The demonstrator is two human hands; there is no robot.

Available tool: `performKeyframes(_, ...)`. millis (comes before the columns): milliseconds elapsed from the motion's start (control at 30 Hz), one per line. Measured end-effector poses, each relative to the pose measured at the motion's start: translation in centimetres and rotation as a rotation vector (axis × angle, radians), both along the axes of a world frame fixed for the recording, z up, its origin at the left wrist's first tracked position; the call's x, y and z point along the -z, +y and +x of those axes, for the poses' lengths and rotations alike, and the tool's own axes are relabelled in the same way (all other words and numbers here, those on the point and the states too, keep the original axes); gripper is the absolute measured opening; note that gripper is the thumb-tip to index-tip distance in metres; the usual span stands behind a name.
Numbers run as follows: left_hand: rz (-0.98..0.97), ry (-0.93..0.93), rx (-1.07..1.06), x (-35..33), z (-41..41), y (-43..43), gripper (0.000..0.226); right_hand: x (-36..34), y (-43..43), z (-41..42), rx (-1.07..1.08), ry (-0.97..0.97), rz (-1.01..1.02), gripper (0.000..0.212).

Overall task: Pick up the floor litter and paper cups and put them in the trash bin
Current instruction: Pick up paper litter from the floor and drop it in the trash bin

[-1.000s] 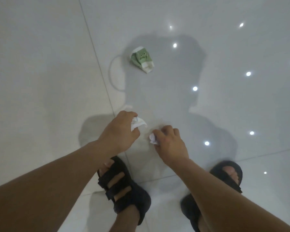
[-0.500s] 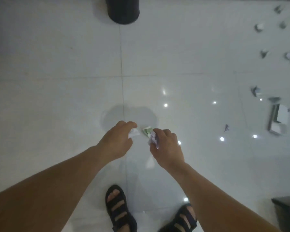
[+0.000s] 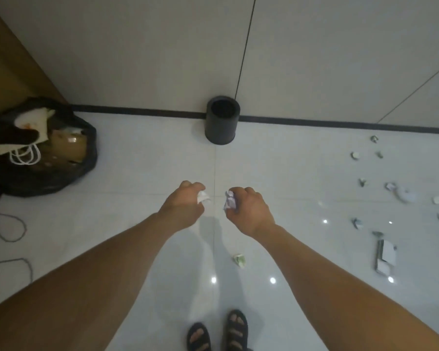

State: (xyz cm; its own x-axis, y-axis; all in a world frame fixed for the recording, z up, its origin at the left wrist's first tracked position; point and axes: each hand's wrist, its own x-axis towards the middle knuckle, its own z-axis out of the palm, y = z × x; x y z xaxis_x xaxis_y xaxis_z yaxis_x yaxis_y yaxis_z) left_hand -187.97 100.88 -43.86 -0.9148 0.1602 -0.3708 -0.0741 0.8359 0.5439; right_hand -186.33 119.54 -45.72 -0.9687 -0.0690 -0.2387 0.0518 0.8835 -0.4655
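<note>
My left hand (image 3: 184, 203) grips a small white crumpled paper (image 3: 203, 197). In my right hand (image 3: 249, 211) sits a crumpled whitish-purple paper ball (image 3: 230, 202), fingers curled round it. Both hands are held out above the white tiled floor, well short of the black round trash bin (image 3: 222, 120), which stands open against the wall ahead. A crushed green-and-white paper cup (image 3: 240, 260) lies on the floor below my right forearm. Several more bits of litter (image 3: 393, 188) are scattered on the floor at the right.
A full black rubbish bag (image 3: 43, 148) sits at the left by a wooden panel. A grey cable (image 3: 15, 234) loops over the floor at lower left. A flat white-and-grey box (image 3: 385, 257) lies at the right. My sandalled feet (image 3: 218, 333) stand at the bottom.
I have stood up from a crouch; the view rose and tilted forward, bringing the bin, wall and rubbish bag into sight. Both hands lifted with their papers; the green cup stayed on the floor.
</note>
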Motion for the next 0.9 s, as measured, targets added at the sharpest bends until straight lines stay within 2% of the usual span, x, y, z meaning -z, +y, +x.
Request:
performKeyframes(200, -0.048, 0.038, 0.036, -6.3, -4.7, -1.3, 0.052, -5.3, -0.9, -5.2, 0.009, 0.025, -0.018, 0.041)
performKeyframes(333, -0.076, 0.071, 0.037, -8.1, -11.0, -0.2, 0.054, -6.4, -0.3, -10.5, 0.030, 0.055, -0.041, 0.041)
performKeyframes(533, -0.080, 0.056, 0.051, -9.2, -22.0, 2.8, 0.053, -7.2, 1.7, -20.8, 0.118, 0.064, -0.059, 0.036)
performKeyframes(733, -0.095, 0.047, 0.104, -9.5, -31.6, 4.2, 0.053, -7.7, 3.2, -30.3, 0.083, 0.116, -0.025, 0.031)
performKeyframes(900, -0.077, 0.029, 0.138, -8.6, -40.5, 4.3, 0.051, -6.5, 3.3, -38.7, 0.091, 0.074, 0.019, 0.031)
